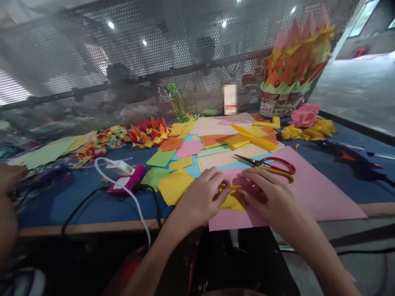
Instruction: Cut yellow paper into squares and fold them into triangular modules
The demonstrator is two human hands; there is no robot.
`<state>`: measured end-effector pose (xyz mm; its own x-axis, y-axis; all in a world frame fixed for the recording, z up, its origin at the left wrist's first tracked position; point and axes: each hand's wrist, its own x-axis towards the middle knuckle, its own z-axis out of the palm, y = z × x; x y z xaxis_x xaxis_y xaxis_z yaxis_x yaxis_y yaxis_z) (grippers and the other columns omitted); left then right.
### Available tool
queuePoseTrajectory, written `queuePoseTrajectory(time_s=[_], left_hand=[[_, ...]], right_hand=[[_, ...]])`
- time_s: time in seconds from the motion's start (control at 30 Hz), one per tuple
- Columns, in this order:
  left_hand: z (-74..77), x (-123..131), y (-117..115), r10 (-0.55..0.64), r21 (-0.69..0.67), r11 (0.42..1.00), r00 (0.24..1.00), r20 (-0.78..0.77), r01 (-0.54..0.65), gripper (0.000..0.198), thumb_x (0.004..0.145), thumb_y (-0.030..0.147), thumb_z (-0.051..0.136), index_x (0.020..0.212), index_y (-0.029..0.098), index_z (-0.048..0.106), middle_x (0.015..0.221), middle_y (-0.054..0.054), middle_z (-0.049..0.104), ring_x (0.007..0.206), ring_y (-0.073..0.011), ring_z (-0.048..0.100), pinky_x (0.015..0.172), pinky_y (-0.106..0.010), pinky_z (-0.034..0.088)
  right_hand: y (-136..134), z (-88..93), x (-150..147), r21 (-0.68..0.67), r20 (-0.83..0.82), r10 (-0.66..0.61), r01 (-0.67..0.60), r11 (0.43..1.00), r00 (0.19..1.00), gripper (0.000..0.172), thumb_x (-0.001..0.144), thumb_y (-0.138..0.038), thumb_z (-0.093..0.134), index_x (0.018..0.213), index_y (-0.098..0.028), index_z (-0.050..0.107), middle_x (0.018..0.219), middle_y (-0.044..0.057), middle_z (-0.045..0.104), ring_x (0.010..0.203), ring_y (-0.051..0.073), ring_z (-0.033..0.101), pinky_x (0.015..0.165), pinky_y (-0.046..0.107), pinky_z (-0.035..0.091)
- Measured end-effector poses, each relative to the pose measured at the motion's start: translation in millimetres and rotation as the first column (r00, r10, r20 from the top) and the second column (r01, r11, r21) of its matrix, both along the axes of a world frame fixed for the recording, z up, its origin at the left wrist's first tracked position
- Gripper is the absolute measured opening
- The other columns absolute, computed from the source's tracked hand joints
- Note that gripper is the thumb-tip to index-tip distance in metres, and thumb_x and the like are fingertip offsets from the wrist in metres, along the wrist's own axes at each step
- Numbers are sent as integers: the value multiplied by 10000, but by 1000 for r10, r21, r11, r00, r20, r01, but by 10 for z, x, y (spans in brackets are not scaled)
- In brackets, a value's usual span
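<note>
Over the near edge of a large pink sheet [317,189], both my hands are at a small piece of folded yellow paper [232,201]. My left hand [205,193] pinches its left side between thumb and fingers. On the other side, my right hand [267,193] has its fingers curled at the paper's right end, partly hiding it. A raised fold of the paper runs between my fingertips. Just beyond my right hand lies a pair of scissors [256,163] with red and yellow handles, blades pointing left. Beside my left hand is a stack of yellow squares [174,186].
Coloured paper pieces [189,149] spread across the blue table. A purple power strip [127,181] with a white plug and cables sits left. A dark blue glue gun [354,158] lies right. Behind stand a green bottle [177,102] and a paper-petal basket [286,78]. Another person's arm [8,193] enters left.
</note>
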<state>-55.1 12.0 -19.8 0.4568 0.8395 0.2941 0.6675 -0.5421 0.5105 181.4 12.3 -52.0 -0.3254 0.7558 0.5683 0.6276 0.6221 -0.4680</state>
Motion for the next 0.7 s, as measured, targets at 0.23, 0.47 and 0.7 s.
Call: queuePoseTrajectory(time_s=[0.23,0.47,0.7], left_hand=[[30,-40,-26,75,-76,995,993,94,-68,86,1056,249,672,985,216,636,836,42,663,685,-129,580,622,-247,433],[3,-12,-42,26,-8,1000,997,71,-25,124,1044,115,643,991,220,607,977,3,691,833,-161,608,746,-272,463],[-36,-19,-69,-12,70,997,1000,5,11,171,1075,84,603,983,223,568,1029,-19,674,980,-206,623,870,-325,495]], right_hand=[[232,124,64,-68,65,124,-120,990,990,241,965,-259,695,1186,-249,791,1032,52,852,853,211,798,755,306,616],[420,240,111,-14,127,254,-255,967,959,230,943,-116,591,988,-242,778,945,37,824,795,169,767,721,258,572],[341,192,166,102,160,299,-317,943,941,203,1035,-153,583,1060,-240,764,980,47,819,849,174,775,739,252,568]])
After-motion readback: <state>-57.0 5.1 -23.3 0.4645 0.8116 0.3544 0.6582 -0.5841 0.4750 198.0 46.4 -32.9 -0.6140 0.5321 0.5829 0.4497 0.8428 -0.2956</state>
